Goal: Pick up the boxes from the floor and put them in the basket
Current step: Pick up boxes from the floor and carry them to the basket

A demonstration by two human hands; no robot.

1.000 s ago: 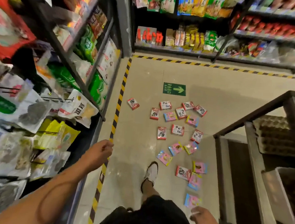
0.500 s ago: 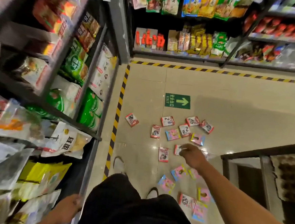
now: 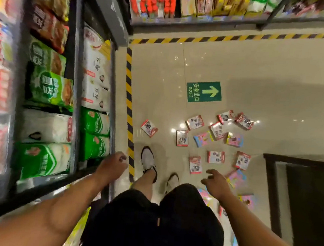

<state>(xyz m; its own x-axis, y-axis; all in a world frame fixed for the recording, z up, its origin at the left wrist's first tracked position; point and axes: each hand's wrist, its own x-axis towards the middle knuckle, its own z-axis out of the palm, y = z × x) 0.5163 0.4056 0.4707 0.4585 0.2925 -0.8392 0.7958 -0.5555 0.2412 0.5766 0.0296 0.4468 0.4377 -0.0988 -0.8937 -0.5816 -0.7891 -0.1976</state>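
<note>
Several small boxes lie scattered on the beige tiled floor, some red and white like the box (image 3: 195,164), others pink and blue like the box (image 3: 203,139). One red and white box (image 3: 149,128) lies apart to the left, near the striped tape. My right hand (image 3: 216,182) hovers just below the lower boxes with fingers spread and holds nothing. My left hand (image 3: 111,166) hangs with loosely curled fingers by the shelf's edge, empty. No basket shows in this view.
A shelf unit (image 3: 76,89) of bagged goods runs along my left, edged by yellow and black floor tape (image 3: 129,108). A green exit sign (image 3: 204,91) is stuck to the floor. A dark frame (image 3: 269,181) stands at the right. My feet are by the tape.
My view has dropped closer to the floor. My right hand has drawn back from the middle boxes toward my knees. My left hand has come forward beside the shelf.
</note>
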